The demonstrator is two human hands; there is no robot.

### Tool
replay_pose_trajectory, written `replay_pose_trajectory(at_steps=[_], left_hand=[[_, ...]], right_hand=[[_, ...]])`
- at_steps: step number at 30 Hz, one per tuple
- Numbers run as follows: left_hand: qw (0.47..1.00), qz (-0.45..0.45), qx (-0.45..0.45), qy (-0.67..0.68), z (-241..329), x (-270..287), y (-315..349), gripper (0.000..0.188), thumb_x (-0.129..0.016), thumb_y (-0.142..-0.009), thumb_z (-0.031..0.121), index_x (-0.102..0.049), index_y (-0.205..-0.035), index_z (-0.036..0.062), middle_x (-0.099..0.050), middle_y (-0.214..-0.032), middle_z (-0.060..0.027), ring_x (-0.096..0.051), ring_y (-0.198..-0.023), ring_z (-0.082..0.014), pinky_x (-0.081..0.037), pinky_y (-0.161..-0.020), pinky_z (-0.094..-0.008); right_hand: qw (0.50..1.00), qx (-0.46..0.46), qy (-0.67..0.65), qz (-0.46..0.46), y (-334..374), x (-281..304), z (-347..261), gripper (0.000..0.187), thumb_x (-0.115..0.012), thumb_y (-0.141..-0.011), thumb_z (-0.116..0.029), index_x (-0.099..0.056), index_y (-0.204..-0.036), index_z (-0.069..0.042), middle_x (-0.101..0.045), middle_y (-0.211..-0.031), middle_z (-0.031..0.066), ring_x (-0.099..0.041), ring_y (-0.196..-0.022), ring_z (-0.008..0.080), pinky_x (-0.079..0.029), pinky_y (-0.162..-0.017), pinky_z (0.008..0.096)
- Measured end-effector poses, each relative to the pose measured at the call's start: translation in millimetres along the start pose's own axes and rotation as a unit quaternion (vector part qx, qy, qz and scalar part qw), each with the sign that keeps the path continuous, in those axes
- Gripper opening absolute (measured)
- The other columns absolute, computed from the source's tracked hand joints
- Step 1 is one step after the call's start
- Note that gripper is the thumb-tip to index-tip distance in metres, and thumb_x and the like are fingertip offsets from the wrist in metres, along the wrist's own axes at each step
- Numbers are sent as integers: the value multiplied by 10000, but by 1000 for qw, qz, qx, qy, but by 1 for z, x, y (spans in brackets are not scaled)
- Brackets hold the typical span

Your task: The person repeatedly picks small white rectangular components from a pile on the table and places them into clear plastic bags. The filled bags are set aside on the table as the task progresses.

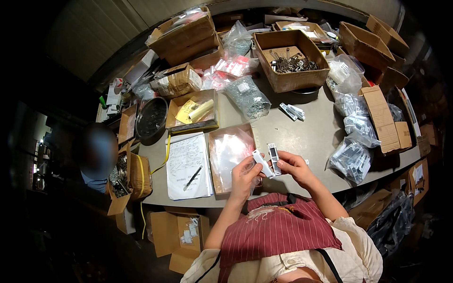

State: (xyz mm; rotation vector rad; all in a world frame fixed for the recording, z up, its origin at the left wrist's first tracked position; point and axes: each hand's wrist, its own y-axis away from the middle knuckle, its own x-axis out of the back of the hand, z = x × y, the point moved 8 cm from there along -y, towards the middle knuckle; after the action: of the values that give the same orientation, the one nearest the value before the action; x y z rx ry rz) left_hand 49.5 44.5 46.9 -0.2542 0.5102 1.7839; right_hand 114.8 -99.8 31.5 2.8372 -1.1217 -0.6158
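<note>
My left hand (246,177) is closed around a long, narrow white plastic housing (263,163), tilted with its smooth face up. Right beside it, my right hand (294,166) pinches a similar white housing (273,158) that shows dark openings along its length. The two pieces are close together over the table's front part; whether they touch I cannot tell. Just left of my left hand is a shallow cardboard box (212,162) holding clear plastic bags. A small group of similar white and grey pieces (292,112) lies farther back on the table.
Papers (175,162) with a pen (192,178) lie at the left. A large carton of metal parts (292,86) stands at the back. Bags of white pieces (350,159) line the right side. An open carton (163,231) sits below the table's front edge. Another person (96,158) is at far left.
</note>
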Motion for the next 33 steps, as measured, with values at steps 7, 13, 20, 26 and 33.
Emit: replay_pose_trajectory(at_steps=[7, 13, 20, 26, 33], left_hand=[[1000, -25, -18, 3, -8, -3, 1, 306, -659, -947, 90, -605, -1211, -53, -677, -1061, -97, -655, -880, -140, -542, -745, -267], [1000, -9, -8, -22, -16, 1, 1, 295, -664, -940, 70, -606, -1203, -52, -674, -1043, -79, -645, -894, -129, -549, -737, -261], [1000, 2, -15, 21, -22, 4, -2, 296, -665, -930, 42, -600, -1200, -61, -675, -1054, -102, -656, -905, -138, -561, -756, -273], [1000, 4, -7, 16, -19, 1, 0, 255, -652, -930, 28, -594, -1165, -54, -675, -1028, -103, -661, -901, -144, -565, -781, -279], [999, -8, -16, 31, -26, 3, -1, 216, -593, -936, 10, -576, -1150, -19, -651, -1042, -91, -648, -920, -158, -556, -749, -281]], right_hand=[[999, 36, 36, 18, 0, 5, -2, 342, -531, -1016, -209, -595, -1298, -26, -688, -1036, 37, -638, -884, 116, -522, -774, 284], [961, 65, 256, 86, 8, -5, -18, 289, -541, -992, -171, -625, -1218, -11, -685, -840, 129, -660, -759, 147, -524, -692, 300], [954, 133, 253, 85, 7, -12, -12, 374, -617, -956, -171, -594, -1291, -7, -700, -926, 146, -673, -767, 172, -531, -695, 310], [996, 18, 62, 58, 2, 4, 2, 392, -687, -935, -89, -587, -1295, 33, -683, -1037, 57, -652, -859, 127, -545, -753, 284], [999, 33, 6, 42, 4, 1, 0, 359, -611, -1001, -241, -625, -1244, 23, -674, -1008, 37, -590, -886, 84, -473, -770, 251]])
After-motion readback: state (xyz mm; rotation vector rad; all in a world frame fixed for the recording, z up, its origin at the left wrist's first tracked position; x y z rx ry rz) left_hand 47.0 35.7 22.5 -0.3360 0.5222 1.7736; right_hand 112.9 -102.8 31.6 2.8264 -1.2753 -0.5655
